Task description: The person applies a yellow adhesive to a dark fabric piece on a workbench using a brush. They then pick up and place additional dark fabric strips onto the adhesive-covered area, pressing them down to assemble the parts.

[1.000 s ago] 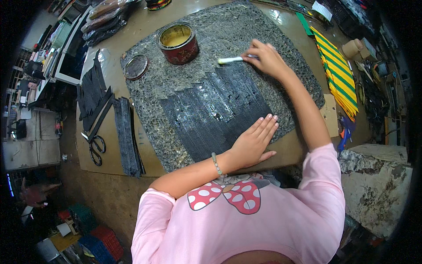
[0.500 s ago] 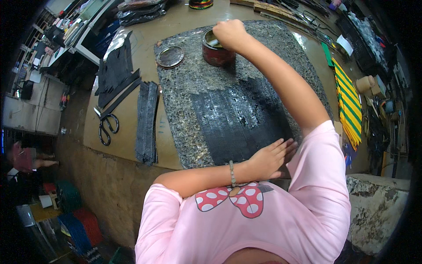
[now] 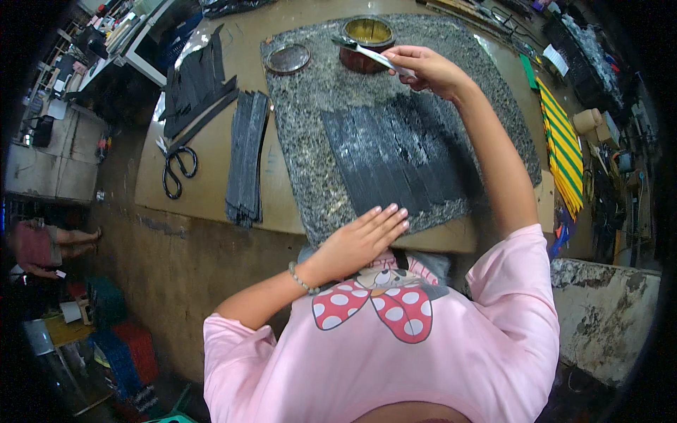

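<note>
Black strips [image 3: 405,158] are seen in the head view, laid side by side on a speckled slab [image 3: 300,123], with a pale sheen over their far part. The brush [image 3: 377,58], dipped into the can [image 3: 360,65] half a second ago, has been lifted out and is pinched in the right hand's [image 3: 431,70] fingers, its dark tip by the rim. Fresh coating has probably been loaded for spreading. The left hand [image 3: 352,243] has been shifted leftward, flat and unclenched, its fingertips by the strips' near edge.
</note>
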Demonstrator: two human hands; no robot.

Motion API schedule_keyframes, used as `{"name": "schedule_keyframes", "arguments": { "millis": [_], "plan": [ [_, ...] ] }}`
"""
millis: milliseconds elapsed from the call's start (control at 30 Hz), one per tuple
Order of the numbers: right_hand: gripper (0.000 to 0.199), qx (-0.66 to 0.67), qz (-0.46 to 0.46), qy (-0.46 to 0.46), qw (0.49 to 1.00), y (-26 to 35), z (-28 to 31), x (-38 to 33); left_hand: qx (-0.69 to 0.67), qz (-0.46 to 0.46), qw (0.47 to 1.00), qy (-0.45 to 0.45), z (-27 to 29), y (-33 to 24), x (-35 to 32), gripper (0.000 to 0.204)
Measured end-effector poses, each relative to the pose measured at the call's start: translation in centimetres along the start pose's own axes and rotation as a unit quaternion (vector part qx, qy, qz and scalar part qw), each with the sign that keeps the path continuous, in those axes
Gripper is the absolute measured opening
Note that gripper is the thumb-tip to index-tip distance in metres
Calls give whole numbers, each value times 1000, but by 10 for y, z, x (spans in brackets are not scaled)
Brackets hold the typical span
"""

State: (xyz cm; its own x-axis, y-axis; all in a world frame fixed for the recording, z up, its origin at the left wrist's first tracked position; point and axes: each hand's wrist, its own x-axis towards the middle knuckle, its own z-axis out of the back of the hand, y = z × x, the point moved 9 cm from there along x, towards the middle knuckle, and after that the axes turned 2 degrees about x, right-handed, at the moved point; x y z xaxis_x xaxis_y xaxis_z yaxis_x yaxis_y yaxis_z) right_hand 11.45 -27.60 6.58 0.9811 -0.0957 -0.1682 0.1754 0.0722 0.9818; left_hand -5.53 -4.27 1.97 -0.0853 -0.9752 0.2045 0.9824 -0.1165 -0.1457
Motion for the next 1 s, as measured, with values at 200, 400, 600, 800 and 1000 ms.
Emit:
{"name": "schedule_keyframes", "arguments": {
  "millis": [200,400,600,800,1000],
  "plan": [
    [22,-183,142,99,968,23,-59,-98,44,-19,999,-9,1,-1,-3,51],
    [13,-422,107,21,900,-26,-87,-130,46,-18,999,-7,3,-2,-1,50],
    [12,-517,281,-93,803,-3,-83,-83,28,1,1000,-11,1,0,-1,49],
    [23,-553,300,-42,776,-14,-99,-128,-19,-60,993,-103,9,-23,-14,39],
    [15,-503,150,58,849,-32,-106,-193,-34,-95,965,-243,22,-35,-45,29]
  ]
}}
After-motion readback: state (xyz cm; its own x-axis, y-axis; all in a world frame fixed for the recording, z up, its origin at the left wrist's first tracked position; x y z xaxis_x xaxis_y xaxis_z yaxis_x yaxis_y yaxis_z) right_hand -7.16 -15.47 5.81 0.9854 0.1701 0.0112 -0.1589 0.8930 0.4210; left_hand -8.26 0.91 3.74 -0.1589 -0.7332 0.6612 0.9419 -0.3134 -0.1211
